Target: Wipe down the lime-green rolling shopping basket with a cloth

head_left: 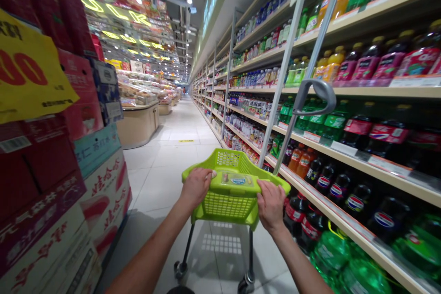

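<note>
A green shopping cart (229, 209) stands on the tile floor (161, 170), near the lower front edge of the long shelves (361, 93) on the right. The left hand (196, 188) is closed over the left end of the cart's near edge, its thumb lying along the top. The right hand (270, 204) grips the right end of the same edge, fingers bent over it. A printed label (237, 180) sits on that edge between the two hands.

Dark soda bottles (382, 218) line a lower shelf beyond the right hand, and large green bottles (365, 275) stand below, by the near corner. Along the floor's left edge rises a stack of cartons (103, 188) with a yellow sign (31, 69) in front of its upper part. A rounded counter (138, 121) stands farther along that side.
</note>
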{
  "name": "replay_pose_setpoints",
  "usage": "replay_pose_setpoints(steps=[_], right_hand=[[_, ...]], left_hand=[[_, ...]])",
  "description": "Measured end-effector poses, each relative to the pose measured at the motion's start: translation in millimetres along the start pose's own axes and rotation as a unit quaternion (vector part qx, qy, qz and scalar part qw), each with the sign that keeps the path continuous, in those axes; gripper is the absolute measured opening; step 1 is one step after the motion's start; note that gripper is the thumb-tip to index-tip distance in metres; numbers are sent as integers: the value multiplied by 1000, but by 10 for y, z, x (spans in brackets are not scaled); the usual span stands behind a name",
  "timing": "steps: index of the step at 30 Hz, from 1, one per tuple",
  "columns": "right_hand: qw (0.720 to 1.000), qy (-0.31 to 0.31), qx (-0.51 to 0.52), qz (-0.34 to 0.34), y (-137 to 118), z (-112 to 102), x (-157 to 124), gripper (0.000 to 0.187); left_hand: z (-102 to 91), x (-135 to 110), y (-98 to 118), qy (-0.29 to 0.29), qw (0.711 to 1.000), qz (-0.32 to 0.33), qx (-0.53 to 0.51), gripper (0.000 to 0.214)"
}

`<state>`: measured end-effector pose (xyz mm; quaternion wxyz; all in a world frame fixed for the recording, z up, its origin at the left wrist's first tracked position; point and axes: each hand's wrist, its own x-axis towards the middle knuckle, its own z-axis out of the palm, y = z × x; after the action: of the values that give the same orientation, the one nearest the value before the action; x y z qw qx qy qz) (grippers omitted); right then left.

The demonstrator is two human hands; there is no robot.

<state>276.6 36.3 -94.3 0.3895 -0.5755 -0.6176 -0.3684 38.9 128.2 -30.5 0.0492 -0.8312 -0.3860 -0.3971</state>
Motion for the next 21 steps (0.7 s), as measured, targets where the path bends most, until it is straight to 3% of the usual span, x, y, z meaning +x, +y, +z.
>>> replay_pose_setpoints(steps=[3,5,9,13,17,19,21], right_hand=[[1000,-12,-5,5,213,43,23,35],[998,-29,-16,44,318,37,59,37],[995,-61,-22,75,238,-39,138,37],[996,-68,23,48,-11,-130,161,34],[995,-56,45,65,-145,-198,152,34],[995,-57,59,54,-234,-208,146,33],[993,-69,87,26,-352,-201,139,31]], left_hand=[[79,-52,221,13,1000,5,1,22],[164,-119,405,25,1000,13,6,21],[323,-307,706,75,992,98,15,35],[329,-462,682,129,977,170,9,39],[245,-516,527,164,981,100,-33,37],[235,-526,558,175,981,70,-54,36],[252,-530,658,162,980,91,-63,37]])
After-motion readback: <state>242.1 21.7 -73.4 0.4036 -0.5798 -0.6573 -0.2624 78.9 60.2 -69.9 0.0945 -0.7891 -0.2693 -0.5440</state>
